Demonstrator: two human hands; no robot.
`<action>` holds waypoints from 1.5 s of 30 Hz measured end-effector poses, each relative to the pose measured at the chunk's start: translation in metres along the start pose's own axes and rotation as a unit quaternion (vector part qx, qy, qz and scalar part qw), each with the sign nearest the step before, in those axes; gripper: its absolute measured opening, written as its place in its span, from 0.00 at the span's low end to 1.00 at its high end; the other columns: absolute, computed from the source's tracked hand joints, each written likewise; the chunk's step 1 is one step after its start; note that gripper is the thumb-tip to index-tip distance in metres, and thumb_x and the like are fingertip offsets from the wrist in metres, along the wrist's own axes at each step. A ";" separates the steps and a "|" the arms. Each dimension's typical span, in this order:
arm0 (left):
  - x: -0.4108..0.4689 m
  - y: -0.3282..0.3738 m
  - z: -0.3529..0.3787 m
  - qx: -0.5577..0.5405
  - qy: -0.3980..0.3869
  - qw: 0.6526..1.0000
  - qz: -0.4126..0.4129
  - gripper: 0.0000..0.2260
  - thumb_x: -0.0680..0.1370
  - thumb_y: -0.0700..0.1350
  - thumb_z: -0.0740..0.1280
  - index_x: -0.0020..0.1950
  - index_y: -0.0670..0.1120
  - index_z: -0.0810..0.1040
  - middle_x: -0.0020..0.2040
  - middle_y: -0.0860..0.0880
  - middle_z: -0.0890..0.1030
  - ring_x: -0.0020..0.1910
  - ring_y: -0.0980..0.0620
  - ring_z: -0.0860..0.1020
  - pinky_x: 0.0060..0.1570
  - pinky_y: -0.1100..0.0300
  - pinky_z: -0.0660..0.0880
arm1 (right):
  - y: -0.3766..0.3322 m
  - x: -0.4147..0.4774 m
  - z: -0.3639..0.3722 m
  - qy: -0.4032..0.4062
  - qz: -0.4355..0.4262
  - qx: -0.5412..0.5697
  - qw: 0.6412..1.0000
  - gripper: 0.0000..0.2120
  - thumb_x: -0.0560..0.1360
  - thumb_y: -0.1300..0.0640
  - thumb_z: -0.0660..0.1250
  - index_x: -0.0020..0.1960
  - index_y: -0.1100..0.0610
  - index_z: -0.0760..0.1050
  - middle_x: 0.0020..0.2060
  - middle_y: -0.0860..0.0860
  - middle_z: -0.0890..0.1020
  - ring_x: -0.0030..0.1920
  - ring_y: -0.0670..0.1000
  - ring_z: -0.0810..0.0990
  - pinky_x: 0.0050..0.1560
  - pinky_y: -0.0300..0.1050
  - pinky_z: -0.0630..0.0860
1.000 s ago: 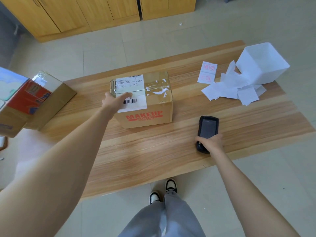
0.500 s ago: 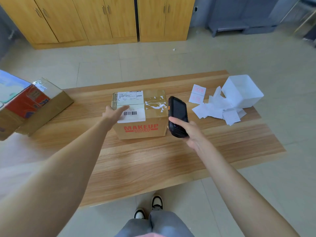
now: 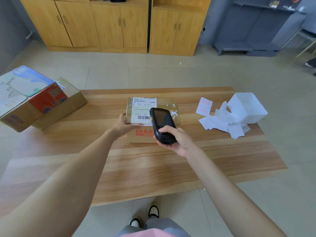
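Note:
A brown cardboard box [image 3: 142, 136] with red lettering on its front stands in the middle of the wooden table [image 3: 153, 165]. A white shipping label with a barcode [image 3: 142, 112] covers the left of its top. My left hand [image 3: 125, 126] rests against the box's near-left top edge, fingers straight. My right hand [image 3: 177, 139] grips a black handheld scanner [image 3: 163, 124], held over the box's right half with its screen facing up and its tip near the barcode.
Two stacked cartons [image 3: 34, 100] overhang the table's left end. Loose white paper slips [image 3: 222, 122] and an open white box [image 3: 248, 108] lie at the right end. Wooden cabinets [image 3: 111, 24] stand behind. My shoes [image 3: 147, 216] show below the near table edge.
My right hand lifted the scanner off the table and brought it left, over the box top. The left hand stayed on the box. My head tilted up.

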State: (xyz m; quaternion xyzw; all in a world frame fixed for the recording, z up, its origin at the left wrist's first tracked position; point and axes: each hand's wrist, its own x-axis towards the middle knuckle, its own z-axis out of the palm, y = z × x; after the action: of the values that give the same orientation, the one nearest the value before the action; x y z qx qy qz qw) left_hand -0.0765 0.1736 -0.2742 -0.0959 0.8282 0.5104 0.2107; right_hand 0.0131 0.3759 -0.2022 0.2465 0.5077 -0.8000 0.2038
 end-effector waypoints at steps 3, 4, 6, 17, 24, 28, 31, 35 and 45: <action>0.000 -0.009 0.003 0.000 0.015 1.000 0.015 0.40 0.69 0.47 0.77 0.74 0.44 0.58 0.62 0.46 0.76 0.50 0.51 0.75 0.53 0.55 0.73 | 0.007 -0.006 0.006 0.020 0.005 -0.024 1.000 0.21 0.69 0.68 0.72 0.57 0.62 0.67 0.54 0.65 0.78 0.44 0.58 0.81 0.34 0.45 0.81; -0.001 -0.011 0.004 -0.004 0.024 1.000 0.020 0.40 0.69 0.47 0.77 0.73 0.44 0.58 0.63 0.46 0.76 0.52 0.51 0.75 0.56 0.53 0.73 | 0.009 -0.007 0.008 0.021 0.007 -0.032 0.999 0.21 0.68 0.69 0.72 0.57 0.62 0.67 0.55 0.65 0.78 0.45 0.59 0.81 0.33 0.45 0.80; -0.002 -0.014 0.006 -0.001 0.038 0.999 0.030 0.40 0.69 0.49 0.77 0.74 0.45 0.58 0.64 0.47 0.76 0.57 0.51 0.76 0.61 0.52 0.73 | 0.015 -0.010 0.012 0.025 0.009 -0.042 0.999 0.21 0.68 0.69 0.72 0.56 0.62 0.67 0.55 0.64 0.78 0.45 0.59 0.81 0.32 0.44 0.80; -0.006 -0.016 0.014 0.023 0.069 0.996 0.047 0.36 0.74 0.46 0.72 0.76 0.47 0.55 0.68 0.45 0.72 0.65 0.46 0.72 0.60 0.55 0.68 | 0.033 -0.022 0.034 0.031 0.021 -0.048 0.998 0.28 0.67 0.69 0.73 0.64 0.66 0.66 0.59 0.66 0.77 0.45 0.59 0.81 0.30 0.43 0.79; -0.007 -0.021 0.015 0.021 0.072 0.996 0.053 0.35 0.75 0.45 0.71 0.76 0.47 0.55 0.67 0.44 0.74 0.63 0.45 0.74 0.57 0.55 0.70 | 0.036 -0.028 0.037 0.036 0.029 -0.055 0.997 0.29 0.67 0.69 0.72 0.65 0.66 0.65 0.55 0.66 0.78 0.38 0.57 0.82 0.29 0.43 0.78; -0.008 -0.022 0.015 0.012 0.069 0.996 0.053 0.36 0.74 0.48 0.72 0.76 0.48 0.55 0.67 0.45 0.74 0.64 0.45 0.73 0.60 0.53 0.70 | 0.037 -0.031 0.035 0.038 0.035 -0.072 0.996 0.28 0.67 0.68 0.73 0.64 0.64 0.65 0.55 0.65 0.78 0.34 0.55 0.82 0.32 0.45 0.79; -0.009 -0.022 0.016 0.009 0.067 0.996 0.053 0.36 0.75 0.48 0.71 0.76 0.48 0.55 0.67 0.44 0.74 0.64 0.45 0.73 0.61 0.52 0.70 | 0.038 -0.034 0.035 0.033 0.035 -0.077 0.996 0.28 0.67 0.68 0.73 0.63 0.64 0.65 0.53 0.63 0.78 0.33 0.53 0.82 0.34 0.46 0.80; -0.010 -0.022 0.015 0.016 0.065 0.996 0.054 0.35 0.75 0.46 0.70 0.76 0.47 0.54 0.68 0.44 0.73 0.65 0.45 0.72 0.62 0.51 0.70 | 0.037 -0.035 0.036 0.026 0.025 -0.079 0.996 0.28 0.67 0.68 0.73 0.64 0.65 0.65 0.54 0.64 0.78 0.33 0.53 0.82 0.32 0.45 0.80; -0.012 -0.020 0.016 0.012 0.060 0.997 0.045 0.37 0.74 0.47 0.71 0.77 0.48 0.53 0.68 0.45 0.72 0.65 0.46 0.72 0.61 0.53 0.68 | 0.033 -0.036 0.032 0.021 0.007 -0.075 0.997 0.27 0.68 0.68 0.73 0.64 0.64 0.66 0.53 0.62 0.79 0.38 0.54 0.82 0.32 0.45 0.80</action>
State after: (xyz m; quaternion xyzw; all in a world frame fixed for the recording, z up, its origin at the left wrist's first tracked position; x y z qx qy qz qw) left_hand -0.0540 0.1775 -0.2907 -0.0859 0.8488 0.5030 0.1385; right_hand 0.0549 0.3366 -0.1919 0.2505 0.5691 -0.7527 0.2164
